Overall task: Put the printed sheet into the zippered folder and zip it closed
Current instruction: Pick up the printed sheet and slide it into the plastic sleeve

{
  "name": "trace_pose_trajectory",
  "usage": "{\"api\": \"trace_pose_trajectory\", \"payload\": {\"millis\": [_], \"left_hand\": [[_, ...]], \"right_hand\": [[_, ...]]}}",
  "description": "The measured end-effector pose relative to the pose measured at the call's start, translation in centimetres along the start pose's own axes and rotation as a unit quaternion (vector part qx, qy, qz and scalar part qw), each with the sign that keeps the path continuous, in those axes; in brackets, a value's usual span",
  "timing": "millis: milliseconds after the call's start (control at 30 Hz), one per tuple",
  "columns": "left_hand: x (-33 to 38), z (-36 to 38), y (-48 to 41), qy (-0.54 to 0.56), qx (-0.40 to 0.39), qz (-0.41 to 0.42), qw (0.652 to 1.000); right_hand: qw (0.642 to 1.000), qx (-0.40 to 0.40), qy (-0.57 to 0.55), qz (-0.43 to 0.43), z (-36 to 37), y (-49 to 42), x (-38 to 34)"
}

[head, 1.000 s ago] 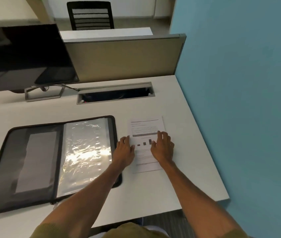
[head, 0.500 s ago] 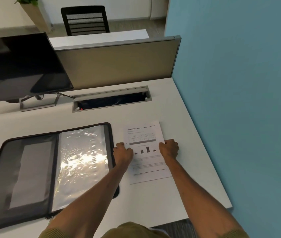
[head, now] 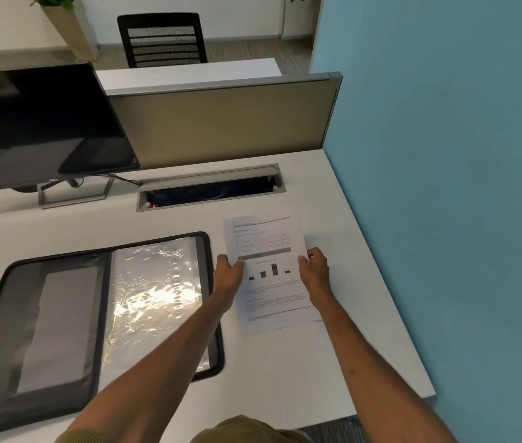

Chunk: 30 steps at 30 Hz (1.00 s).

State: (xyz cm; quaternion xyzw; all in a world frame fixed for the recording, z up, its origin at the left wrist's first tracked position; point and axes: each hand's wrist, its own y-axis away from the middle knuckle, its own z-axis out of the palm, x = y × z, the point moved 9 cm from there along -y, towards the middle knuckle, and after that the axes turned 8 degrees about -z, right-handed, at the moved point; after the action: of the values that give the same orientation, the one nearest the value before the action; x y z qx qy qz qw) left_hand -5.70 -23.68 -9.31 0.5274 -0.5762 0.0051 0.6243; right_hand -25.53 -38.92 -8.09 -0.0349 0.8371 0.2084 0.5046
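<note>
Both hands are pinched on the printed sheet [head: 269, 270] — left hand [head: 228, 276] on one long edge, right hand [head: 314, 270] on the other, likely to keep it flat — with the zippered folder [head: 93, 330] lying unzipped just beyond the left hand.

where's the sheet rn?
Head view: sheet right of the open folder, pinched at its side edges by left hand and right hand.

A white desk [head: 333, 372] meets a teal wall [head: 445, 155] on the right and a tan partition [head: 221, 123] behind. Beyond stand a black mesh-backed chair [head: 162, 39] and what looks like a planter [head: 68, 24], on wood-toned floor.
</note>
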Motion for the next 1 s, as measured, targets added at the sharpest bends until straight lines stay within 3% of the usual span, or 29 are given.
{"api": "trace_pose_trajectory", "payload": {"millis": [233,400,567,767,1000], "left_hand": [[5.2,0.6,2.4,0.034,-0.021,0.183,0.982],[8.1,-0.1,4.0,0.097,-0.001,0.249,0.964],[8.4,-0.7,4.8,0.093,0.015,0.277,0.956],[5.2,0.1,4.9,0.004,-0.023,0.244,0.969],[6.2,-2.5,4.8,-0.028,0.002,0.221,0.975]], "right_hand": [[0.989,0.011,-0.115,-0.087,-0.6,-0.8,-4.1],[0.968,0.061,-0.187,-0.153,-2.1,-0.6,-7.0],[0.952,0.058,-0.247,-0.173,-2.4,0.2,-7.6],[0.973,0.026,-0.208,-0.101,-0.2,1.3,-2.8],[0.977,-0.027,-0.099,-0.188,0.6,0.7,-6.7]]}}
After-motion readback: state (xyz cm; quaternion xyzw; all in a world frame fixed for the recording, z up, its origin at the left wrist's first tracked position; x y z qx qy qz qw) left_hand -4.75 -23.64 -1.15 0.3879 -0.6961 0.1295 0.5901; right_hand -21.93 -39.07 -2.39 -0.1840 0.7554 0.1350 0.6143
